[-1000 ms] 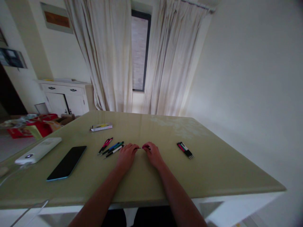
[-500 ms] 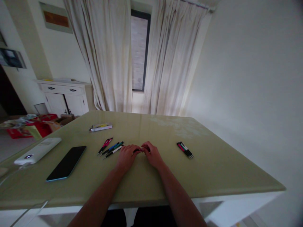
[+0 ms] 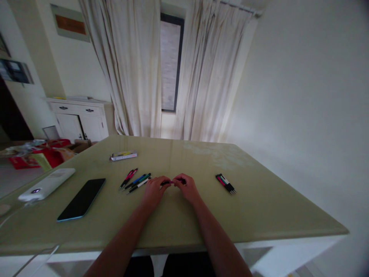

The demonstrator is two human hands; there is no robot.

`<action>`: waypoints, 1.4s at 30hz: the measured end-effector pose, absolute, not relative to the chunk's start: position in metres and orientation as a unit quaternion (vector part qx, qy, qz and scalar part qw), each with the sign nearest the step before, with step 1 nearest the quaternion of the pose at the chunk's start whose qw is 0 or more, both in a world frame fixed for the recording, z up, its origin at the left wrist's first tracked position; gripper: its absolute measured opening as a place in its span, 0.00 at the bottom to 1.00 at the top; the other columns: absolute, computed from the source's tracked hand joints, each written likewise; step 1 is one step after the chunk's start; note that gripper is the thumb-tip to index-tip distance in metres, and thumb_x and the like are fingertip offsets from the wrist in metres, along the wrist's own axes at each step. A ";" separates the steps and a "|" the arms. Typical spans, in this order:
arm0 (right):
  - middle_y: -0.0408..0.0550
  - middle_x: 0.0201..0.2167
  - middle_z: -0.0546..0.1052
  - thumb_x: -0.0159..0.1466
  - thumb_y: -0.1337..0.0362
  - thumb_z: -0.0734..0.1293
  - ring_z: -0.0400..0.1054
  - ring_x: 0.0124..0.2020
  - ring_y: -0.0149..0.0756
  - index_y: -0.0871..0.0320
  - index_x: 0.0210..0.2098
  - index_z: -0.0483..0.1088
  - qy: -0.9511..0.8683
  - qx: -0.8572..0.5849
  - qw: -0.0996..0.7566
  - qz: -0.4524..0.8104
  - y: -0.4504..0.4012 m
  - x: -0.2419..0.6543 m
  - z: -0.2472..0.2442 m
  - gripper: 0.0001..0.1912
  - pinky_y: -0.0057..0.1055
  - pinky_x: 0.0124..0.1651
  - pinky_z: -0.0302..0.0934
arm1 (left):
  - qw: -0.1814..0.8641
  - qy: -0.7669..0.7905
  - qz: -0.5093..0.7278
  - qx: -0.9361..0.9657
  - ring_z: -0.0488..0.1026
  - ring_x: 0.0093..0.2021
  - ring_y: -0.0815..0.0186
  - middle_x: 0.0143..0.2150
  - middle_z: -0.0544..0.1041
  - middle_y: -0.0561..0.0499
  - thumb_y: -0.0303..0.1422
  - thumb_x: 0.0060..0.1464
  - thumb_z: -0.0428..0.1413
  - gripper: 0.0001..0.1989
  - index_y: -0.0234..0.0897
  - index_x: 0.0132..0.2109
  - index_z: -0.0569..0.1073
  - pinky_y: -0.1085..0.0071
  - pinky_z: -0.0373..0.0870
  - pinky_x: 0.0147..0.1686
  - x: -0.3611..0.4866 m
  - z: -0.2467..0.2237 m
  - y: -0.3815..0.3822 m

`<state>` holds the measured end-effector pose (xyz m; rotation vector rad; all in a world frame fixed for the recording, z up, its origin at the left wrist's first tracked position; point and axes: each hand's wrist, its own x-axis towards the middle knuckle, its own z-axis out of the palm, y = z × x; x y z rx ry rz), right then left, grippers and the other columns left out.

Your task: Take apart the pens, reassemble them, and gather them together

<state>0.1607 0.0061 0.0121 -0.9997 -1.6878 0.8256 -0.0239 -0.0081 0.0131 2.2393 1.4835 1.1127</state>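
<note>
Between my hands is a slim pen (image 3: 171, 182) with pink and dark parts, mostly hidden by the fingers. My left hand (image 3: 155, 188) pinches its left end, and my right hand (image 3: 186, 187) pinches its right end, both low over the table. Just left of my left hand lie loose pens: a pink and black pair (image 3: 128, 178), a blue pen (image 3: 135, 181), a green one (image 3: 144, 179) and a white and black one (image 3: 138, 185). To the right of my right hand, several pens (image 3: 225, 183) lie side by side in a neat row.
The greenish table (image 3: 273, 207) has a black phone (image 3: 82, 199) and a white device (image 3: 47, 184) with a cable at left. Toward the back left sits a small printed pack (image 3: 123, 156) with something yellow in it. A wall (image 3: 302, 115) rises along the right.
My right hand has shifted slightly right, and a little more of the pen shows between the fingers. My left hand has hardly moved.
</note>
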 end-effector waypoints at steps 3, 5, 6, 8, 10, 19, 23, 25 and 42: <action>0.46 0.30 0.79 0.61 0.58 0.71 0.71 0.32 0.33 0.57 0.34 0.76 -0.693 -0.410 0.484 0.343 0.007 0.162 0.011 0.09 0.28 0.37 0.63 | 0.135 0.479 0.388 0.776 0.77 0.45 0.61 0.43 0.82 0.52 0.39 0.63 0.52 0.11 0.42 0.44 0.77 0.64 0.67 0.49 -0.023 0.012 -0.008; 0.46 0.31 0.79 0.60 0.57 0.72 0.71 0.32 0.33 0.57 0.34 0.77 -0.691 -0.411 0.483 0.347 0.008 0.162 0.011 0.09 0.29 0.37 0.63 | 0.146 0.477 0.388 0.775 0.77 0.45 0.61 0.44 0.82 0.51 0.39 0.63 0.52 0.11 0.42 0.45 0.78 0.63 0.67 0.50 -0.023 0.011 -0.008; 0.46 0.30 0.79 0.59 0.57 0.72 0.71 0.32 0.33 0.57 0.34 0.77 -0.687 -0.411 0.484 0.354 0.008 0.162 0.011 0.10 0.29 0.37 0.63 | 0.150 0.481 0.387 0.772 0.77 0.45 0.60 0.43 0.82 0.51 0.39 0.62 0.53 0.11 0.42 0.45 0.78 0.63 0.67 0.50 -0.023 0.011 -0.008; 0.46 0.28 0.79 0.58 0.56 0.73 0.71 0.30 0.33 0.58 0.33 0.76 -0.671 -0.407 0.492 0.376 0.009 0.162 0.012 0.11 0.28 0.35 0.63 | 0.156 0.485 0.389 0.768 0.77 0.44 0.60 0.43 0.82 0.50 0.39 0.61 0.55 0.10 0.41 0.45 0.78 0.62 0.68 0.50 -0.023 0.010 -0.008; 0.45 0.25 0.78 0.58 0.54 0.72 0.70 0.27 0.33 0.58 0.31 0.75 -0.656 -0.404 0.496 0.400 0.009 0.162 0.013 0.12 0.28 0.32 0.62 | 0.160 0.478 0.394 0.769 0.77 0.44 0.60 0.43 0.83 0.51 0.39 0.60 0.56 0.11 0.42 0.45 0.78 0.62 0.68 0.50 -0.023 0.011 -0.008; 0.44 0.24 0.77 0.57 0.55 0.73 0.70 0.27 0.32 0.58 0.31 0.77 -0.655 -0.390 0.483 0.431 0.006 0.163 0.016 0.12 0.28 0.33 0.63 | 0.185 0.470 0.394 0.767 0.77 0.43 0.60 0.42 0.82 0.50 0.40 0.60 0.55 0.11 0.42 0.44 0.78 0.63 0.70 0.48 -0.023 0.014 -0.011; 0.45 0.20 0.76 0.60 0.53 0.71 0.68 0.23 0.32 0.59 0.28 0.76 -0.646 -0.420 0.470 0.431 0.006 0.162 0.014 0.15 0.27 0.29 0.61 | 0.140 0.477 0.392 0.774 0.76 0.44 0.59 0.42 0.82 0.50 0.39 0.61 0.54 0.11 0.42 0.44 0.79 0.62 0.68 0.49 -0.022 0.014 -0.012; 0.45 0.22 0.77 0.59 0.53 0.72 0.69 0.24 0.32 0.58 0.29 0.75 -0.643 -0.419 0.488 0.417 0.007 0.161 0.013 0.14 0.27 0.30 0.62 | 0.139 0.479 0.383 0.778 0.76 0.43 0.60 0.40 0.82 0.50 0.38 0.64 0.49 0.14 0.42 0.44 0.79 0.62 0.68 0.49 -0.021 0.015 -0.012; 0.42 0.17 0.72 0.62 0.52 0.69 0.62 0.19 0.29 0.59 0.25 0.73 -0.651 -0.440 0.480 0.390 0.004 0.161 0.016 0.18 0.26 0.25 0.55 | 0.142 0.492 0.328 0.794 0.74 0.39 0.61 0.32 0.78 0.52 0.39 0.67 0.44 0.16 0.43 0.50 0.74 0.66 0.66 0.43 -0.015 0.018 -0.019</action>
